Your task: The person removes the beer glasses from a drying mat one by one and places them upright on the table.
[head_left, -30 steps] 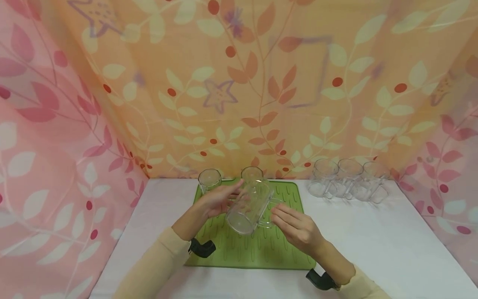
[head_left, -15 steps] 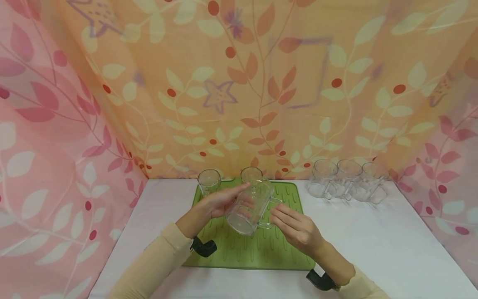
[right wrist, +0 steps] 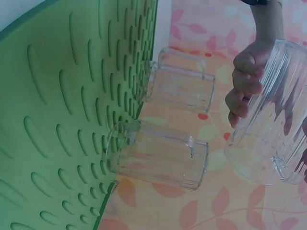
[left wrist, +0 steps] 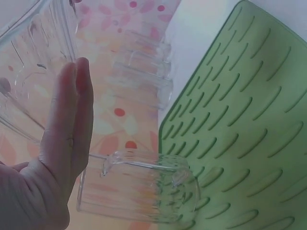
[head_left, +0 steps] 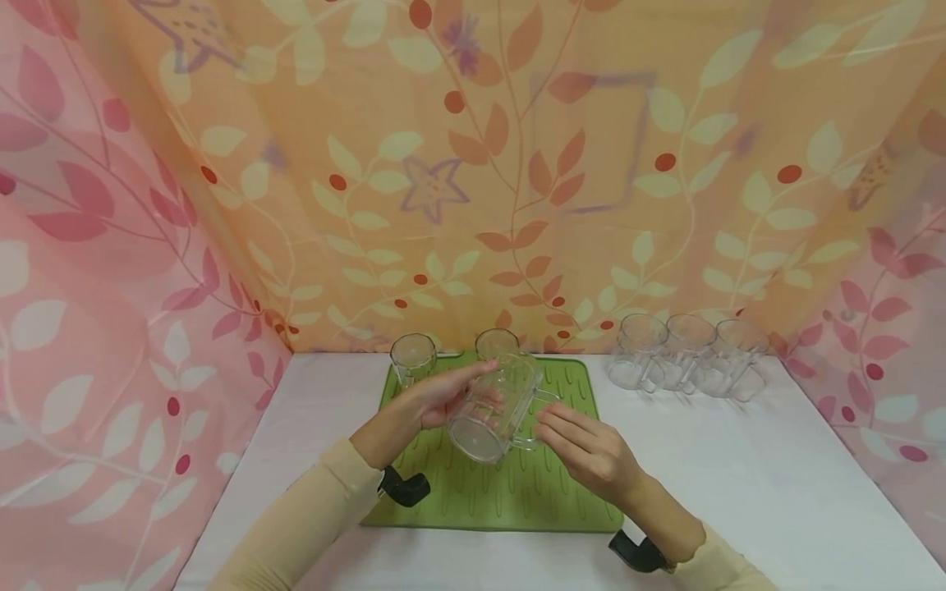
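Glass mug (head_left: 498,420) aslant against straight-fingered left hand (head_left: 439,398), handle (head_left: 525,444) in the pinch of right hand (head_left: 587,454).

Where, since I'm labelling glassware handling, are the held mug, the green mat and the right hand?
Held mug (head_left: 504,414): head view, on its clear side wall.
Green mat (head_left: 510,497): head view, on its bare near part.
Right hand (head_left: 590,451): head view, on its back.

White table (head_left: 769,484) bounded on three sides: orange leaf-print cloth (head_left: 355,98) with purple star outlines (head_left: 434,189) behind its far edge; pink leaf-print cloth (head_left: 81,328) along its left edge, a second pink cloth (head_left: 894,287) along its right.
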### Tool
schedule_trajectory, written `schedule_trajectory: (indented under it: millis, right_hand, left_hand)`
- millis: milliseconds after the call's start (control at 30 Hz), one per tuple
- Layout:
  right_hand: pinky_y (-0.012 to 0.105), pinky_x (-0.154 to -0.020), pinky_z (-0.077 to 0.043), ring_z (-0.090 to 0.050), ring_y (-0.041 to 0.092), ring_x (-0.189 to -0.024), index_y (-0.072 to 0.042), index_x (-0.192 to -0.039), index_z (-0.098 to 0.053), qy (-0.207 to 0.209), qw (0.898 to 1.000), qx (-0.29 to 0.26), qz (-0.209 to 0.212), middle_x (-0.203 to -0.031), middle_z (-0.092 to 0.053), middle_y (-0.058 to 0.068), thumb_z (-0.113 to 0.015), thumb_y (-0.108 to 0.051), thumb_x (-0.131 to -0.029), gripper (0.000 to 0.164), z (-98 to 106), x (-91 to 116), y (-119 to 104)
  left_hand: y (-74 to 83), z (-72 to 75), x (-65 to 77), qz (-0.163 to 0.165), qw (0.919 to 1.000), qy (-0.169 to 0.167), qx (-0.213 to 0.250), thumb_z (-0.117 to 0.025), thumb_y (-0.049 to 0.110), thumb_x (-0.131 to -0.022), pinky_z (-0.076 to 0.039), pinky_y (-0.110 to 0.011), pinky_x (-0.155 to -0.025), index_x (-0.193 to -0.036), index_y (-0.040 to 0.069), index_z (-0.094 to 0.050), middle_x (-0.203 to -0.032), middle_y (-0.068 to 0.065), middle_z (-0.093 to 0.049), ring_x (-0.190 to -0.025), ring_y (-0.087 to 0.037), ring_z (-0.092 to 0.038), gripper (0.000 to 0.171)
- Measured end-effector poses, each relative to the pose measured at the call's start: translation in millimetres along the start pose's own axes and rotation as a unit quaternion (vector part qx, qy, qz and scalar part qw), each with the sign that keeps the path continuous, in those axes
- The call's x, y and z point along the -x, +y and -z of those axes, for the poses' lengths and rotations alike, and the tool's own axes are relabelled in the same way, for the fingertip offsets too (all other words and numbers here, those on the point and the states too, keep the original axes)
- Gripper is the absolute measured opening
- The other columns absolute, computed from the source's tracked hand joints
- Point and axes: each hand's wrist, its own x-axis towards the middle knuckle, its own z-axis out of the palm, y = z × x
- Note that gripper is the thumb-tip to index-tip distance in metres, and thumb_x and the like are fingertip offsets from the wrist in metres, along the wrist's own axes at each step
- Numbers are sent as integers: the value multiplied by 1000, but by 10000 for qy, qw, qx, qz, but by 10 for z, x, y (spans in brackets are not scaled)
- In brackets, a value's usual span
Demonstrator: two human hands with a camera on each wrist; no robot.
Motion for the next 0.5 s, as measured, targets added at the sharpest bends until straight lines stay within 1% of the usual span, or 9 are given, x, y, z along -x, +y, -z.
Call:
schedule_trajectory:
  millis: [233,500]
  right_hand:
    - [33,-69,-61,-73,26,-75,1,-86,-75,-174,9998,17,-71,-84,-76,14,-54,-4,-98,24,6,57,2]
    - [34,-70,-61,-73,26,-75,1,-86,-75,-172,9998,-91,-62,-84,-75,15,-56,-4,-97,23,3,76,7]
  left_hand:
    - [-19,3,-15,-23,9998,144,-105,-46,48,-98,-60,-34,-84,-153,13,-19,-103,-8,-68,-87,-21,-69,71]
    - [-29,3,-20,-32,9998,143,-115,-45,48,-98,-60,-32,-78,-153,13,-19,-94,-3,-68,-82,-21,-69,71]
